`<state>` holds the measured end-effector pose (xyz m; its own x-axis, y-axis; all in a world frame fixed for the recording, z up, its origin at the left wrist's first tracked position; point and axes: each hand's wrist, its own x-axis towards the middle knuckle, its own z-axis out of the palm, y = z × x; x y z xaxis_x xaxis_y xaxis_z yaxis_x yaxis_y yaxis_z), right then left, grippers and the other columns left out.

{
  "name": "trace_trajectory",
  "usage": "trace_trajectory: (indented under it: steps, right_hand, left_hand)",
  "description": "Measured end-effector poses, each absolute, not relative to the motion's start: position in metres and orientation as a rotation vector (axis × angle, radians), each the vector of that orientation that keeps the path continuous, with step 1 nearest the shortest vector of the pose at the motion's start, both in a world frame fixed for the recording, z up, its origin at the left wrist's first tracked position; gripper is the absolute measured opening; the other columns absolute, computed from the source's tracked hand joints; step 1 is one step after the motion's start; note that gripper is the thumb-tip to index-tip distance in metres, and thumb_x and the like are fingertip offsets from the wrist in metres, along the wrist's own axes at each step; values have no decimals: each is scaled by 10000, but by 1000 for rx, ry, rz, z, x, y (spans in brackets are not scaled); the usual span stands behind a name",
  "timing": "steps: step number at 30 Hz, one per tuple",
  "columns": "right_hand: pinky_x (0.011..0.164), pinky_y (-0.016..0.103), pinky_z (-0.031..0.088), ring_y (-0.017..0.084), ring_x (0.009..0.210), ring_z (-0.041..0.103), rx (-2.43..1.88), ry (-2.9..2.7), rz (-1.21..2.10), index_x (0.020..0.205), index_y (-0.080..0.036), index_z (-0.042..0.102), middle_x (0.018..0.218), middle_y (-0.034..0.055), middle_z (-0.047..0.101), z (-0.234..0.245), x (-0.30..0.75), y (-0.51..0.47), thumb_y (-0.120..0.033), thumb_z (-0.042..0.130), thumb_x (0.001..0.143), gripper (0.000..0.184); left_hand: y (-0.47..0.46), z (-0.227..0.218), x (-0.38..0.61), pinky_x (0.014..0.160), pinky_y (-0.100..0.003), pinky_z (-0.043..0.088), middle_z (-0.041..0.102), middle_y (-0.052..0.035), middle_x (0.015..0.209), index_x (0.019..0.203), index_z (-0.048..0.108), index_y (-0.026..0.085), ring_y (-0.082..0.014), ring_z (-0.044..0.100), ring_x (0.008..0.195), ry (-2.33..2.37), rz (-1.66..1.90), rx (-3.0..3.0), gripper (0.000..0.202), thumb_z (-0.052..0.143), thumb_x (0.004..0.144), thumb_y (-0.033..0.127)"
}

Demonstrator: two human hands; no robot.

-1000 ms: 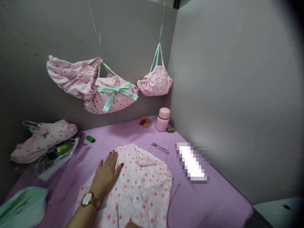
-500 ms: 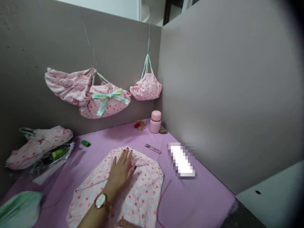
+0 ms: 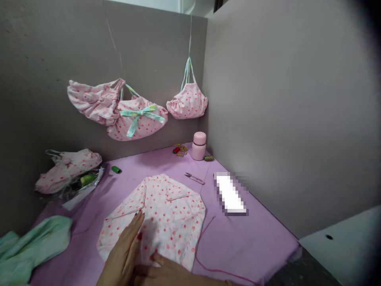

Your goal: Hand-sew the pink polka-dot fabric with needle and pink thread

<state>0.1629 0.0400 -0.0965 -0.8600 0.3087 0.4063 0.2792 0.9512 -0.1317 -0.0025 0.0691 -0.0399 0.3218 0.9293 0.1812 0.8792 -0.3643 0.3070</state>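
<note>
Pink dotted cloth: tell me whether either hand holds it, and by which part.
Neither hand grips it. The left hand and the right hand lie flat on the near edge of the pink dotted cloth, pressing it onto the purple table cover.

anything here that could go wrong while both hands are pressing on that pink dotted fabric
Two risks, both guesses. A red thread trails off the pink dotted fabric across the purple mat, close to the right hand; a sliding hand could snag it and pull the piece askew. The left hand presses only the near edge, so the folded flaps farther up could spring open or shift.
</note>
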Motion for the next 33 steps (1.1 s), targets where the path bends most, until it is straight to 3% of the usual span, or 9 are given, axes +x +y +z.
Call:
trace_trajectory:
  steps: [3, 6, 10, 14, 17, 22, 25, 30, 33]
  right_hand:
    - [894, 366, 395, 168, 1139, 478, -399, -2604, 84, 1060, -207, 527, 1137, 20, 618, -87, 163, 41, -320, 329, 972, 245]
    - [803, 324, 420, 174, 977, 556, -531, -2420, 232, 1056, -172, 537, 995, 51, 657, -62, 169, 41, -285, 362, 939, 239]
    - [784, 322, 408, 185, 872, 547, -989, -2139, 483, 1053, -177, 568, 927, 60, 632, -27, 175, 50, -125, 410, 850, 263]
    - [768, 314, 393, 189, 861, 519, -1268, -2124, 518, 990, -187, 603, 890, 46, 593, -23, 161, 69, -115, 482, 832, 212]
    - [754, 303, 381, 189, 863, 501, -1299, -2161, 531, 908, -185, 603, 882, 38, 568, -34, 145, 79, -144, 547, 812, 119]
    - [776, 316, 344, 187, 879, 469, -1291, -2169, 535, 851, -192, 562, 896, 24, 538, -44, 136, 80, -192, 579, 817, 38]
    - [772, 315, 341, 183, 866, 466, -1303, -2154, 534, 810, -187, 534, 872, 20, 532, -47, 136, 81, -153, 568, 814, 48]
    - [770, 317, 361, 186, 857, 482, -1298, -2134, 536, 798, -192, 535, 855, 19, 544, -48, 137, 84, -129, 540, 814, 66]
    - [812, 325, 378, 188, 911, 492, -1285, -2117, 539, 912, -182, 538, 926, 46, 568, -43, 139, 82, -119, 455, 855, 118]
  left_hand:
    - [38, -58, -22, 968, -480, 437, 436, -107, 1345, 1338, 337, 192, -243, 400, 1238, 1794, 494, 2387, 496, 143, 885, 246]
    - [22, -72, -22, 901, -536, 464, 399, -158, 1348, 1251, 472, 129, -294, 399, 1226, 1902, 368, 2408, 490, 171, 892, 274]
    - [26, -74, -17, 922, -535, 439, 328, -135, 1393, 1299, 397, 137, -273, 342, 1268, 2002, 243, 2430, 446, 217, 897, 204]
    - [47, -58, -27, 971, -519, 397, 407, -130, 1361, 1283, 414, 113, -254, 371, 1264, 2068, 219, 2409, 452, 236, 867, 110]
    - [56, -46, -33, 962, -512, 396, 406, -130, 1365, 1257, 455, 121, -268, 378, 1260, 2064, 197, 2397, 461, 235, 853, 86]
    - [53, -44, -30, 987, -586, 322, 318, -92, 1416, 1332, 338, 176, -269, 302, 1302, 2042, 171, 2389, 439, 270, 907, 265]
    - [50, -43, -27, 988, -605, 303, 256, -119, 1440, 1349, 290, 132, -277, 264, 1319, 2096, 186, 2356, 467, 240, 916, 300]
    - [39, -45, -12, 1005, -538, 321, 258, -119, 1439, 1336, 321, 111, -254, 273, 1317, 2075, 142, 2417, 461, 212, 909, 245]
    - [31, -51, -3, 986, -529, 348, 286, -120, 1425, 1332, 335, 110, -267, 296, 1306, 2013, 79, 2476, 468, 251, 895, 255]
